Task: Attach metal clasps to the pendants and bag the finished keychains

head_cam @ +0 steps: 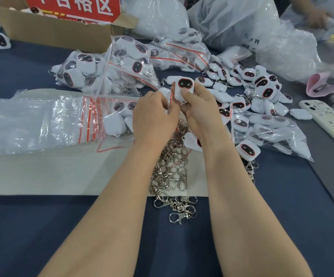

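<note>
1. Stack of empty zip bags (32,120), on the worktop (42,226) out to the left of the left hand (154,114): thin, slippery film that probably clings, so peel one off by its red-striped mouth.
2. Pile of clasps (172,172), under both wrists: hard, light and likely to tangle (lift one by its hook).
3. Held bag (169,100): the left hand's curled fingers pinch what looks like its red edge. It is limp.
4. Pendant (184,85), clamped between thumb and fingers of the right hand (198,110), right beside the left hand: light, smooth, seemingly rigid. Grip its sides.
</note>
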Demonstrator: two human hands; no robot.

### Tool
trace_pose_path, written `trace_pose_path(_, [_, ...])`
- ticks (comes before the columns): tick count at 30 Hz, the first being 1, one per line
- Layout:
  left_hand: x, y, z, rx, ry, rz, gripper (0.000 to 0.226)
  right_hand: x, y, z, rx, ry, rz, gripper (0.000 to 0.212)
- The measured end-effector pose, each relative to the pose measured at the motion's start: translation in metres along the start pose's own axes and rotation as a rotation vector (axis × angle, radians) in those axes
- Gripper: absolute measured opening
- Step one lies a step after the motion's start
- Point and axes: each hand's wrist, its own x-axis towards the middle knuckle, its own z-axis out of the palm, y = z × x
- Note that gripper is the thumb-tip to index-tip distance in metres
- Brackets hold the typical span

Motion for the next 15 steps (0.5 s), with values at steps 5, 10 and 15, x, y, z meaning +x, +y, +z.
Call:
trace_pose_path(5, [0.0002,-0.0003,0.0003,0.004,0.001,-0.008,0.023,0.0,0.0009,0.0023,0.015,0.03,-0.018,0.037])
trace_pose_path(10, [0.0001,0.0006,-0.0002,-0.005,0.001,-0.009,0.024,0.0024,0.0014,0.0035,0.002,0.083,-0.02,0.042])
trace_pose_path(15, [0.0011,0.0021,-0.0015,-0.026,-0.013,-0.036,0.023,0.0049,-0.0046,0.0037,-0.163,0.269,-0.039,0.025])
